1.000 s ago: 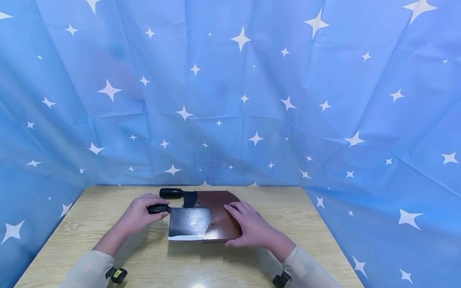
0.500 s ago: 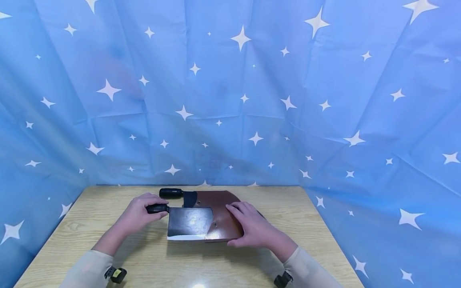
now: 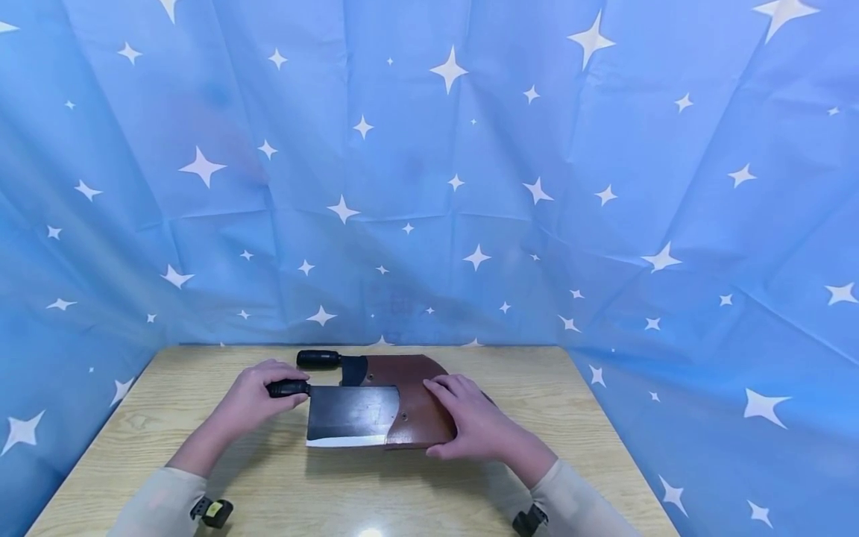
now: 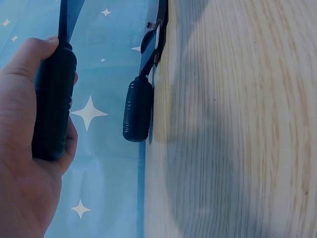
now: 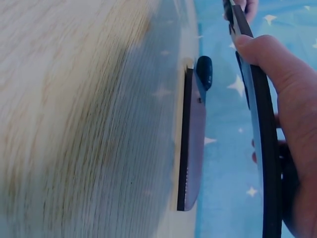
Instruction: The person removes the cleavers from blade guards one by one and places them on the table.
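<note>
My left hand (image 3: 258, 399) grips the black handle (image 4: 54, 99) of a cleaver (image 3: 352, 414). Part of its broad dark blade, with a bright lower edge, shows in the head view; the right end lies inside a brown leather sheath (image 3: 421, 418). That sheath is held by my right hand (image 3: 479, 425), thumb on the near side in the right wrist view, where its dark edge (image 5: 265, 139) is seen. Cleaver and sheath are held above the table. Behind them a second cleaver, with a black handle (image 3: 318, 360), lies in its own brown sheath (image 3: 403, 368), partly hidden.
The wood-grain table (image 3: 537, 373) stretches beneath both hands. At its back edge and sides hangs a blue curtain (image 3: 403, 186) printed with white stars. The second sheathed cleaver lies close to the back edge.
My left hand has shifted slightly left with the cleaver, and my right hand slightly right with the sheath. More of the blade shows outside the sheath. The rear cleaver stays put.
</note>
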`<state>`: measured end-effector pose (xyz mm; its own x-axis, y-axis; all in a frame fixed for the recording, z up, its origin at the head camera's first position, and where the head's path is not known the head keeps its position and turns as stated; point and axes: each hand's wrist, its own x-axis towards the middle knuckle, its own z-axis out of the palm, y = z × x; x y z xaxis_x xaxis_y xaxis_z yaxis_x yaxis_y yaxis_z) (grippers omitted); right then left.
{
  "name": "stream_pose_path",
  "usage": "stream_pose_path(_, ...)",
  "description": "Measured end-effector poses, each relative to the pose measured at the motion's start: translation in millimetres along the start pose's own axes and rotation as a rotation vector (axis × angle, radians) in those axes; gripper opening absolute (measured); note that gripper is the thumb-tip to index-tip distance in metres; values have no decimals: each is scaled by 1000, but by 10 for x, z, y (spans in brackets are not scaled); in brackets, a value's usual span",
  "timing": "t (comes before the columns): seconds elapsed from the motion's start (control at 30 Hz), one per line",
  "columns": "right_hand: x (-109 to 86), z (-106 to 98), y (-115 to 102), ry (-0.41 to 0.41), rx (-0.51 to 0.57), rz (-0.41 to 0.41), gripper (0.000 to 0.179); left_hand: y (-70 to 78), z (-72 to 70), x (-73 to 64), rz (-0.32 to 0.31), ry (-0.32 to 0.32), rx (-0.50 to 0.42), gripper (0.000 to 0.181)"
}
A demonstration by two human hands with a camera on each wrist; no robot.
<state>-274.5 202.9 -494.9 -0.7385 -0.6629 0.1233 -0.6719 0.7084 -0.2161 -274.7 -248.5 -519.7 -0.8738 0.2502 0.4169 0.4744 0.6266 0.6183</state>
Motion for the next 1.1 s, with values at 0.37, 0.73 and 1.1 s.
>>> stream_pose_path(0.37,-21,-17,5,-20,-6,-1,115,-8,-17,-4,0,-18,9,28)
stream_pose_path(0.73,-36,-29,21,-15,6,3,113,-3,-68,-27,-25,-32,-2,27)
stream_pose_path(1.1,-53,-21,50,-21,-1,-10,112,-18,-100,-19,-36,-62,-10,27)
